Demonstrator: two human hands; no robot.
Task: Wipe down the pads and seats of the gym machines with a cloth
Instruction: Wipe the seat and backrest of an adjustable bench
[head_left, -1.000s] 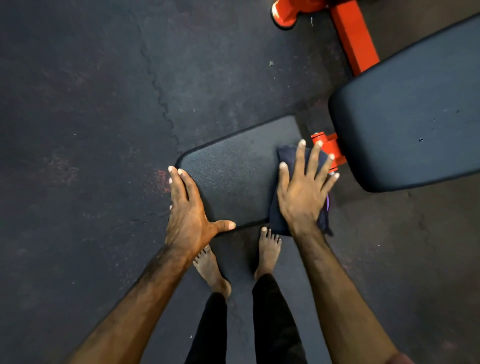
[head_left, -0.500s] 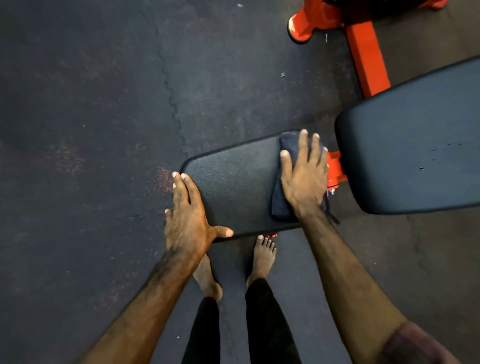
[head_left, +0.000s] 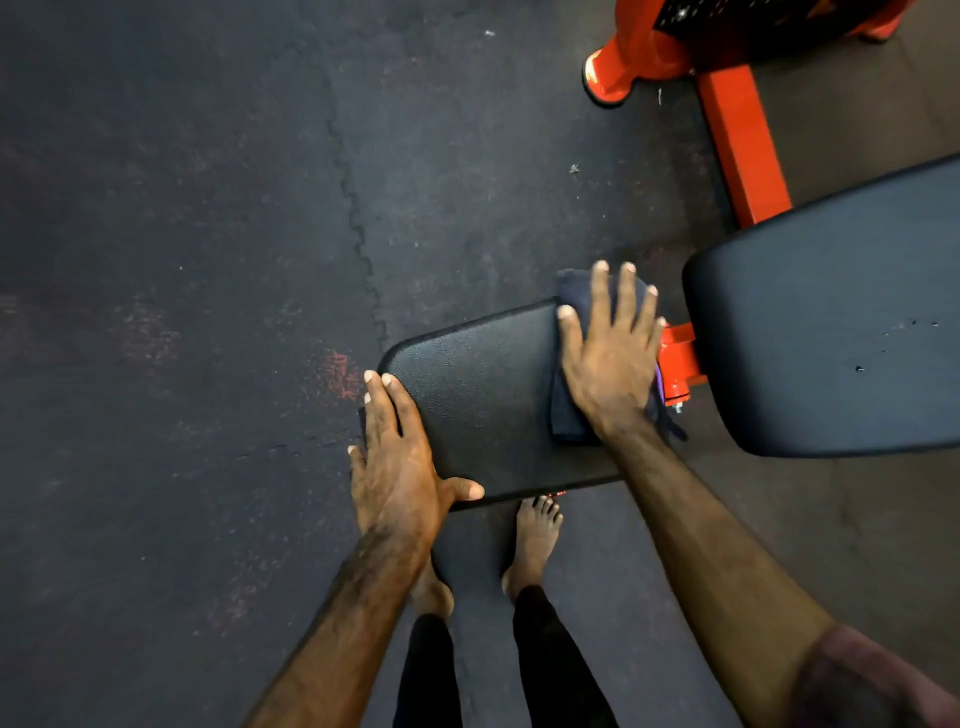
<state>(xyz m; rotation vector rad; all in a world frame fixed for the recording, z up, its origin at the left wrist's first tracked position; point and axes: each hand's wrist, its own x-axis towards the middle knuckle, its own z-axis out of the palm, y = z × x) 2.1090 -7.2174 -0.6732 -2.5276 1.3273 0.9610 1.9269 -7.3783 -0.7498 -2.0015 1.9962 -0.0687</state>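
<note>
Since the earlier frames, the right hand (head_left: 610, 358) has pushed the dark navy folded cloth (head_left: 569, 410) away from the body, so that the cloth's far edge now overhangs the far side of the black, pebble-textured, rounded-corner seat pad (head_left: 483, 395). One cloth is visible; it lies flat under the right palm at the right end of the seat pad, soft and matte, with a fold line showing to the left of the wrist. Right hand: fingers straight and spread, pressing down on the cloth, gripping nothing. Left hand (head_left: 397, 467): fingers straight, resting flat on the near left corner of the seat pad, thumb stretched along the near edge.

Two pads are counted. The second, a larger smooth black vinyl back pad (head_left: 831, 332) with rounded corners, lies just right of the right hand. Between the two pads, beside the little finger, sits one glossy orange metal bracket (head_left: 680, 358). Beyond the fingertips runs one square-section orange steel frame beam (head_left: 743, 150) ending in a rounded foot.

Two bare feet and two black trouser legs show below the hands. Underneath lies a dark speckled rubber floor (head_left: 182, 260) of interlocking tiles, with one toothed seam left of the left hand.
</note>
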